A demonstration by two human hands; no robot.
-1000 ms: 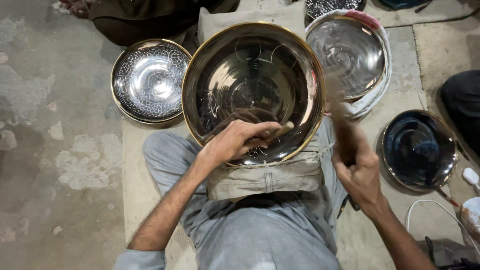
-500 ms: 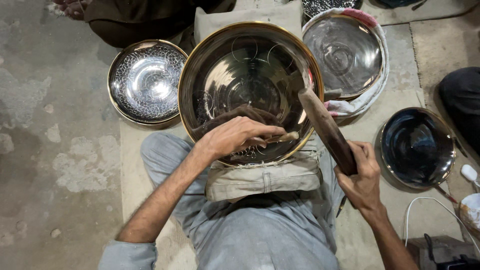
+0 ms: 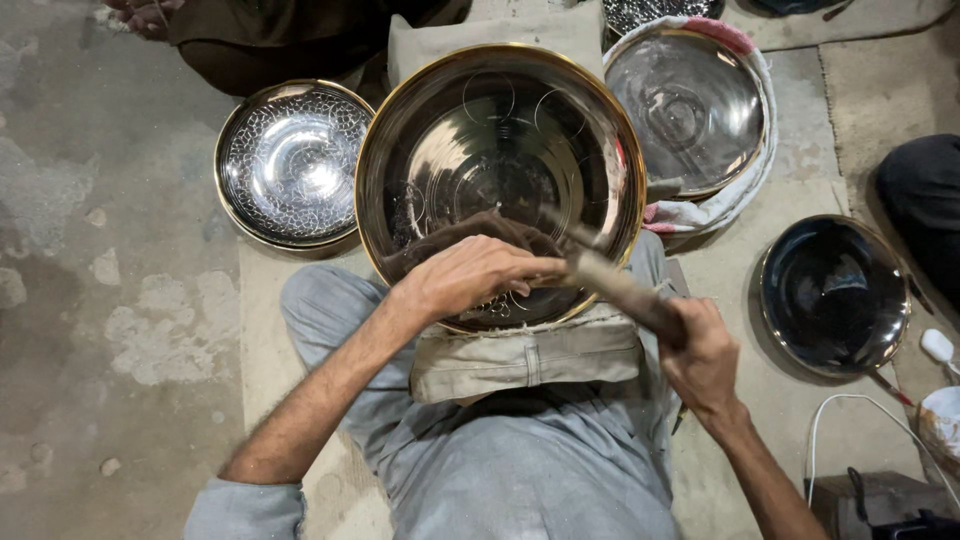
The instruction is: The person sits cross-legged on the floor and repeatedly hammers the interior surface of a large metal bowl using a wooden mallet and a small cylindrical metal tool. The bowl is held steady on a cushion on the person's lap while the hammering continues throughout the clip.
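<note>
A big brass bowl [image 3: 478,120] with engraved circles leans tilted on a tan cushion [image 3: 525,358] over my lap. My left hand [image 3: 468,277] rests on the bowl's lower inner wall, fingers closed on a thin metal punch that is mostly hidden. My right hand [image 3: 703,357] grips the wooden handle of a hammer [image 3: 625,290]. The hammer's head is blurred and lies down at my left hand's fingertips, inside the bowl.
A patterned silver bowl [image 3: 290,162] lies to the left. A plain silver bowl [image 3: 690,105] sits on a cloth at the upper right, a dark bowl [image 3: 835,292] to the right. A white cable [image 3: 850,405] curls at the lower right. Other people sit at the top [image 3: 270,35] and right edge [image 3: 920,190].
My right hand has swung the hammer from raised at the right down and leftward to my left hand. The left hand and the bowl stay put.
</note>
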